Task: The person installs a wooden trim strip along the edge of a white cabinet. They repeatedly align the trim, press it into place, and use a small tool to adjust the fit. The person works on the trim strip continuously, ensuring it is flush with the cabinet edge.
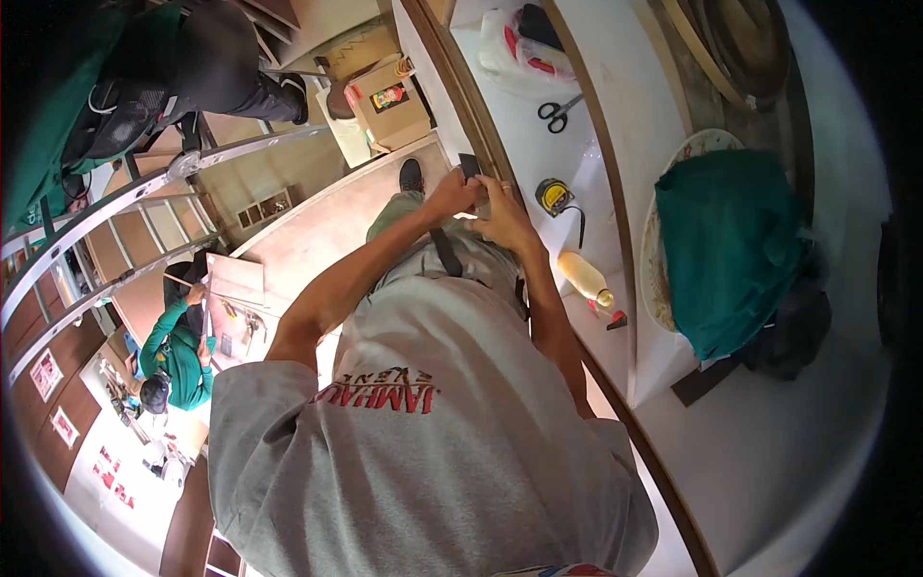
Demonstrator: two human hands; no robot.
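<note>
Both hands meet in front of my waist, beside the brown edge of the shelf unit (469, 91). The fingers of my left hand (450, 196) are closed around a small dark flat piece (468, 165) that sticks out beyond them. Close against it, my right hand (505, 219) has its fingers bent and pressed together at the edge; what they grip is hidden. On the white shelf right of my hands lie a yellow and black tape measure (553, 196), black-handled scissors (555, 116) and a pale yellow bottle (585, 279).
A white plastic bag (524, 53) lies farther along the shelf. Green cloth (731, 252) covers an oval tray on the right. At left stands an aluminium ladder (144, 192) with a person's legs (207, 72) on it. Another person in green (178, 356) works below. A cardboard box (389, 106) sits ahead.
</note>
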